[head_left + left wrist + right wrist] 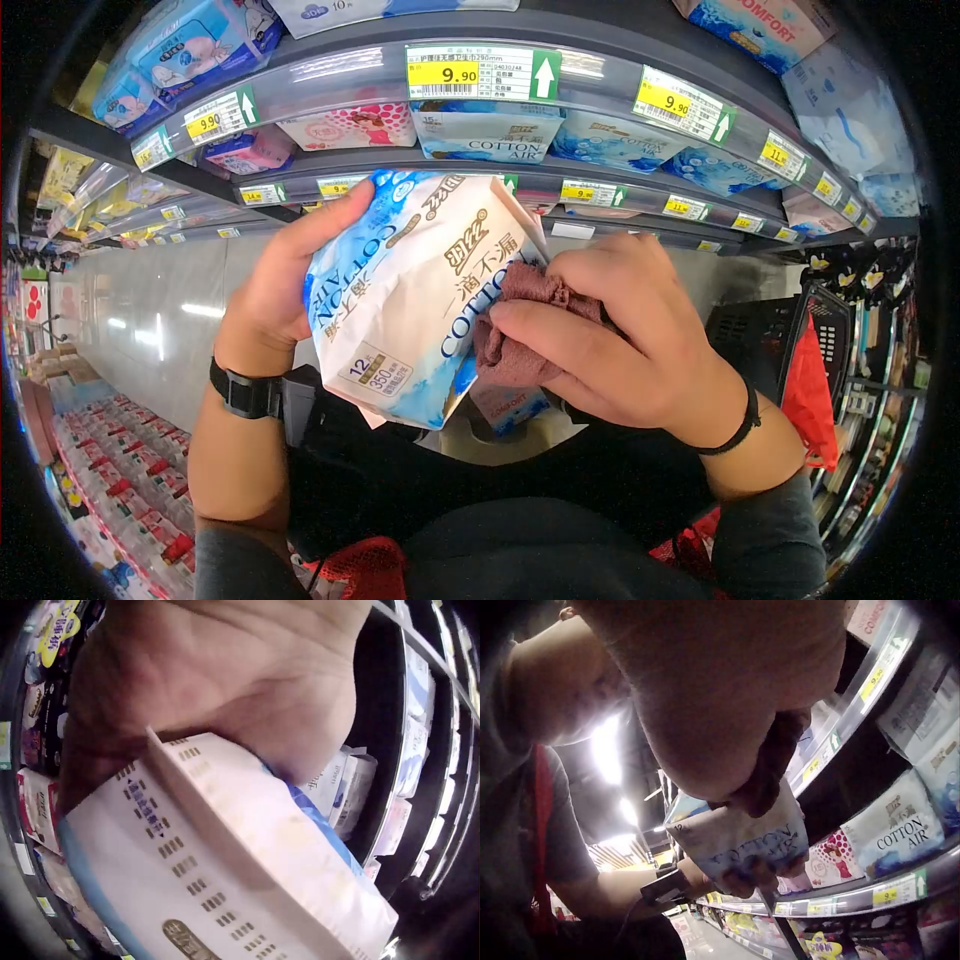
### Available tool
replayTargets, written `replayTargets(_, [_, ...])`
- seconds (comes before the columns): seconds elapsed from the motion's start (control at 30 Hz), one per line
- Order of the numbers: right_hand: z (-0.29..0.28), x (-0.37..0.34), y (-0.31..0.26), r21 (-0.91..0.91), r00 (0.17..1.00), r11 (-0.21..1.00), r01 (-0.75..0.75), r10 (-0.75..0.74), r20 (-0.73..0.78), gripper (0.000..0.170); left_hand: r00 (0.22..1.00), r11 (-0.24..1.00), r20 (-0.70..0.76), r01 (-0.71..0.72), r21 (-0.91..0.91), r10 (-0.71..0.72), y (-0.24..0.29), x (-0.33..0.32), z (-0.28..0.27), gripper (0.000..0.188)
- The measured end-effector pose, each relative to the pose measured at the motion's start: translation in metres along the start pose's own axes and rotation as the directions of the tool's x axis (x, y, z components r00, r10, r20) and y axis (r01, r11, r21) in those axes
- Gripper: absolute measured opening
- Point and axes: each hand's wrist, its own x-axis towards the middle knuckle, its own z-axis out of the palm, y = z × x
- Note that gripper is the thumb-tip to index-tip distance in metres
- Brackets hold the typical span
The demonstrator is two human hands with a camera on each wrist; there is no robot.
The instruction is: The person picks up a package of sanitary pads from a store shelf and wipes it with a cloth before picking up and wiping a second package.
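A white and blue COTTON AIR packet of sanitary pads (410, 270) is held up tilted in front of the body. My left hand (270, 280) grips it by its left side, the thumb lying along the upper edge. In the left wrist view the palm (232, 682) bears against one end of the packet (187, 832). My right hand (640, 345) pinches a bunched brown cloth (520, 345) between thumb and fingers. That cloth lies against the packet's right edge, over part of the lettering. From the right wrist, the packet (735, 836) shows beneath the hand.
Curved shelves (350, 55) with price tags and pad packets stand just ahead. Another packet (510, 405) shows below the cloth. At right is a black basket (825, 335) with a red cloth (810, 400). Stacked goods (125, 490) stand at lower left, beside the grey floor (170, 330).
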Motion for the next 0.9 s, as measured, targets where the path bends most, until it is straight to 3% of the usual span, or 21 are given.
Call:
replayTargets(0.17, [0.002,-0.002,0.000,-0.026,0.998,1.000,0.013,-0.015,-0.060,0.054,0.998,0.987,-0.021,0.070,0.147,-0.067,-0.009,0.006,-0.002,0.057])
replayTargets(0.27, [0.001,0.000,0.000,-0.019,0.996,1.000,0.000,-0.001,-0.088,0.054,0.995,0.960,0.044,0.071,0.271,-0.086,-0.017,0.013,-0.007,0.061])
replayTargets(0.57, [-0.002,0.004,0.003,-0.021,0.995,1.000,-0.022,0.020,-0.095,0.055,1.000,0.980,0.003,-0.007,0.197,0.007,-0.015,0.010,0.007,0.060])
replayTargets(0.8, [-0.005,0.000,0.007,-0.052,0.998,0.998,-0.025,0.023,-0.051,0.057,0.988,0.995,0.138,-0.082,0.058,0.074,-0.003,0.004,0.005,0.064])
replayTargets(0.9, [-0.004,-0.001,0.008,-0.042,0.999,0.999,-0.021,0.019,-0.046,0.058,0.987,0.987,0.113,-0.129,0.095,0.118,-0.001,0.002,0.003,0.064])
